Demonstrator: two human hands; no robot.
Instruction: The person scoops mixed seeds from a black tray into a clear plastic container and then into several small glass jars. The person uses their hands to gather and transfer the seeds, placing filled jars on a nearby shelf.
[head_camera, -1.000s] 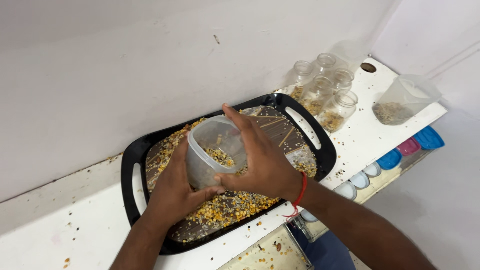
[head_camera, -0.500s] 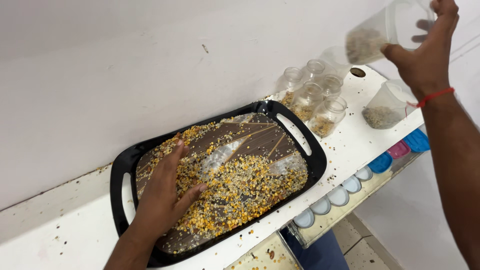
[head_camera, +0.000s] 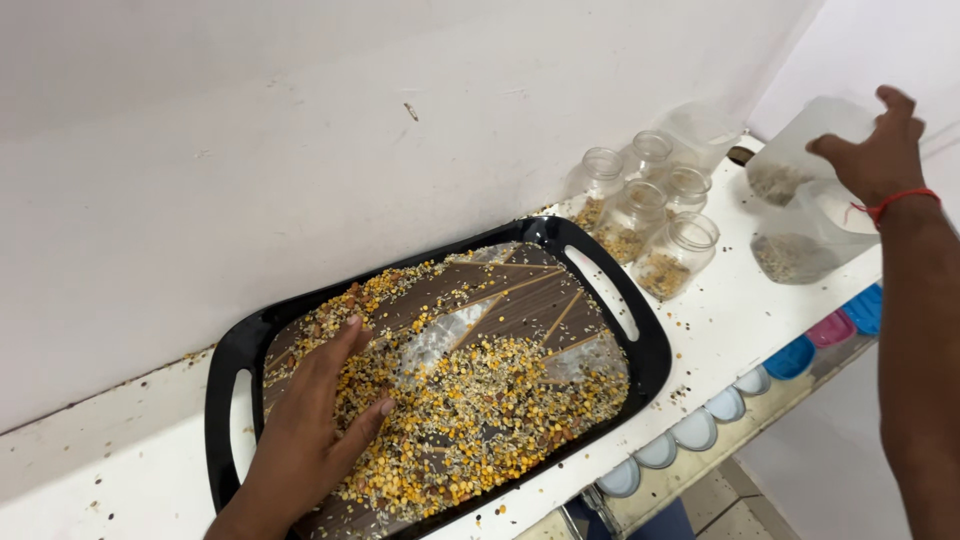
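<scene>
My left hand (head_camera: 310, 430) covered some grains on the tray (head_camera: 640, 330). My right hand (head_camera: 880, 150) hid part of a blurred tub (head_camera: 800, 160). The frame's bottom edge cut off both forearms.

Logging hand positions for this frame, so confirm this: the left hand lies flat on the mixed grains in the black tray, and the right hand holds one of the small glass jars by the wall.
Not quite. In the head view the right hand grips a translucent plastic container above another like it, not a glass jar. The left hand does lie flat on the mixed grains in the black tray.
</scene>
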